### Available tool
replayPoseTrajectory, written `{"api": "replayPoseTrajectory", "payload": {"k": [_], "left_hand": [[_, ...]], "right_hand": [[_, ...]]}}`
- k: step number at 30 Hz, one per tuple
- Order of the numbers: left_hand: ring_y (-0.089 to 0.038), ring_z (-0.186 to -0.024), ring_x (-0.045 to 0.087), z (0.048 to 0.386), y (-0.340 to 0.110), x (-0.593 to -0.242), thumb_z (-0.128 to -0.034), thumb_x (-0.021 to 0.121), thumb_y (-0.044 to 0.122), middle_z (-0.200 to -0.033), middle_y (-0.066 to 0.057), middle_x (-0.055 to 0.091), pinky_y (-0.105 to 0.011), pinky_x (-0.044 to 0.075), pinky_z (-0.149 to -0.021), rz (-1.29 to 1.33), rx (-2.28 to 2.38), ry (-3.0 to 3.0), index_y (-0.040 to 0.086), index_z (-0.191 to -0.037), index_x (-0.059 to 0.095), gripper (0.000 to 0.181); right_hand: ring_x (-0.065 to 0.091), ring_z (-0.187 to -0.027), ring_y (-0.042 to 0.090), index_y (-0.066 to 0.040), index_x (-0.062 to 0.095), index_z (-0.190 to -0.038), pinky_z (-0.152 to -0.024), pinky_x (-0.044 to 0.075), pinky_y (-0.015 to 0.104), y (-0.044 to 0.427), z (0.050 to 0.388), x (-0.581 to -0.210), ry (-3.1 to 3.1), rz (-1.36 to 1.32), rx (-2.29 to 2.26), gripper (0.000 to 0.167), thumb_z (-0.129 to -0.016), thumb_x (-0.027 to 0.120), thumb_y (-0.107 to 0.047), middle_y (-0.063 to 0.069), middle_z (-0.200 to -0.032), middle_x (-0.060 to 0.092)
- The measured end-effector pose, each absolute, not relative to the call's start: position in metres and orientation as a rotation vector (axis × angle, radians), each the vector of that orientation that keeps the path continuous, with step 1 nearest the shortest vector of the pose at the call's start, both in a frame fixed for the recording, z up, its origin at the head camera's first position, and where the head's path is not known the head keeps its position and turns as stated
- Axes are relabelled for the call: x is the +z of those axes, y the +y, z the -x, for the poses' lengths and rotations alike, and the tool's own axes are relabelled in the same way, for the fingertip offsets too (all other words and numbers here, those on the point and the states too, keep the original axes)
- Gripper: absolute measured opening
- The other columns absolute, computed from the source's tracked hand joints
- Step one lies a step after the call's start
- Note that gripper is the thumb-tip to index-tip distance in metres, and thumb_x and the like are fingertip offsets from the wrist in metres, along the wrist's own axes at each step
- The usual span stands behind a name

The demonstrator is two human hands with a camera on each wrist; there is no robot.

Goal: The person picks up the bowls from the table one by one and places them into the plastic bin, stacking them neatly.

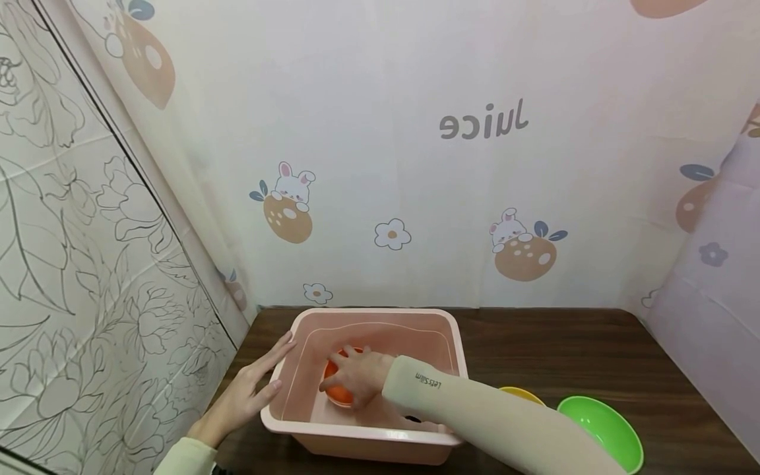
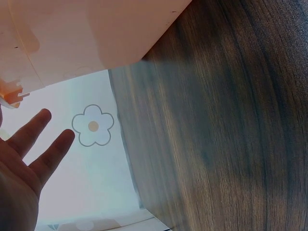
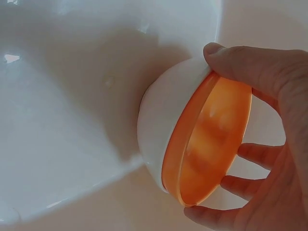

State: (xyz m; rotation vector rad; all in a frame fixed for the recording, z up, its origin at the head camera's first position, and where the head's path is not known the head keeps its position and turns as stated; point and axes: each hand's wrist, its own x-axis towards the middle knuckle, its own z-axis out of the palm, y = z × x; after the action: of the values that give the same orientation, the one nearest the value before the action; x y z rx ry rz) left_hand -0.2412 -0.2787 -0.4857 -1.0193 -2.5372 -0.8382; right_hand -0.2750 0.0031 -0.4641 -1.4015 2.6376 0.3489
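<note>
A pink plastic basin [image 1: 368, 432] stands on the table. Inside it, toward the left, is an orange bowl [image 1: 338, 394], its rim spanned by the thumb and spread fingers of my right hand [image 1: 365, 375]. In the right wrist view the bowl's orange inside [image 3: 211, 134] faces the palm, while a white shell [image 3: 166, 115] wraps its outside; whether that is a second nested bowl I cannot tell. My left hand [image 1: 243, 396] lies at the basin's left rim, fingers extended and apart. In the left wrist view two of its fingers [image 2: 50, 156] show straight.
To the right of the basin a green bowl [image 1: 611, 429] sits on the dark wooden table [image 1: 534, 349]. Beside it, a yellow bowl [image 1: 522, 394] is partly hidden by my right forearm. Printed curtains [image 1: 392, 165] close off the back and sides.
</note>
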Motion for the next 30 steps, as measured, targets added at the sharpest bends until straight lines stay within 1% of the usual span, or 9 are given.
{"api": "replayPoseTrajectory", "payload": {"k": [5,15,18,22,24,27,30], "left_hand": [[-0.020,-0.146,0.046,0.241,-0.279,-0.485,-0.0934,0.064,0.013,-0.166,-0.007,0.037,-0.042,0.049,-0.109,1.023,-0.836,-2.537,0.015,-0.157,0.045,0.066],[-0.019,-0.147,0.045,0.241,-0.279,-0.483,-0.0936,0.064,0.012,-0.167,-0.005,0.036,-0.045,0.049,-0.108,1.019,-0.843,-2.552,0.015,-0.157,0.044,0.067],[-0.018,-0.147,0.044,0.241,-0.279,-0.483,-0.0937,0.064,0.012,-0.167,-0.005,0.036,-0.047,0.050,-0.107,1.018,-0.846,-2.555,0.015,-0.157,0.044,0.067],[-0.017,-0.147,0.045,0.242,-0.278,-0.484,-0.0942,0.064,0.011,-0.167,-0.005,0.036,-0.049,0.051,-0.106,1.017,-0.843,-2.560,0.016,-0.158,0.044,0.067],[-0.018,-0.147,0.045,0.243,-0.278,-0.485,-0.0943,0.064,0.012,-0.167,-0.005,0.036,-0.047,0.050,-0.107,1.016,-0.842,-2.558,0.016,-0.158,0.044,0.067],[-0.018,-0.146,0.046,0.242,-0.278,-0.487,-0.0938,0.064,0.012,-0.166,-0.006,0.037,-0.041,0.049,-0.109,1.015,-0.843,-2.544,0.016,-0.157,0.045,0.066],[-0.018,-0.147,0.045,0.241,-0.279,-0.487,-0.0940,0.064,0.012,-0.167,-0.005,0.037,-0.038,0.047,-0.110,1.011,-0.845,-2.543,0.016,-0.157,0.045,0.066]], "right_hand": [[0.045,-0.132,0.026,-0.058,0.051,-0.144,-0.097,0.055,0.053,0.004,0.276,-0.463,2.640,1.415,0.342,0.065,-0.086,0.078,-0.048,0.000,-0.157,0.040],[0.045,-0.135,0.027,-0.058,0.048,-0.145,-0.100,0.054,0.053,0.004,0.274,-0.460,2.651,1.401,0.351,0.070,-0.084,0.080,-0.048,-0.001,-0.156,0.041],[0.046,-0.134,0.026,-0.057,0.049,-0.146,-0.098,0.055,0.051,0.003,0.275,-0.459,2.661,1.390,0.336,0.070,-0.084,0.080,-0.048,-0.001,-0.154,0.043],[0.048,-0.132,0.026,-0.054,0.050,-0.146,-0.097,0.054,0.051,0.003,0.276,-0.456,2.661,1.334,0.255,0.070,-0.083,0.080,-0.046,-0.003,-0.154,0.046],[0.048,-0.132,0.026,-0.053,0.050,-0.146,-0.098,0.054,0.053,0.004,0.275,-0.453,2.665,1.317,0.229,0.070,-0.083,0.080,-0.046,-0.003,-0.152,0.048],[0.049,-0.131,0.025,-0.052,0.050,-0.147,-0.098,0.054,0.053,0.003,0.275,-0.449,2.671,1.324,0.217,0.071,-0.083,0.079,-0.048,-0.003,-0.150,0.050],[0.048,-0.134,0.024,-0.052,0.048,-0.149,-0.099,0.054,0.052,0.002,0.276,-0.446,2.679,1.351,0.251,0.073,-0.083,0.078,-0.052,-0.003,-0.152,0.048]]}}
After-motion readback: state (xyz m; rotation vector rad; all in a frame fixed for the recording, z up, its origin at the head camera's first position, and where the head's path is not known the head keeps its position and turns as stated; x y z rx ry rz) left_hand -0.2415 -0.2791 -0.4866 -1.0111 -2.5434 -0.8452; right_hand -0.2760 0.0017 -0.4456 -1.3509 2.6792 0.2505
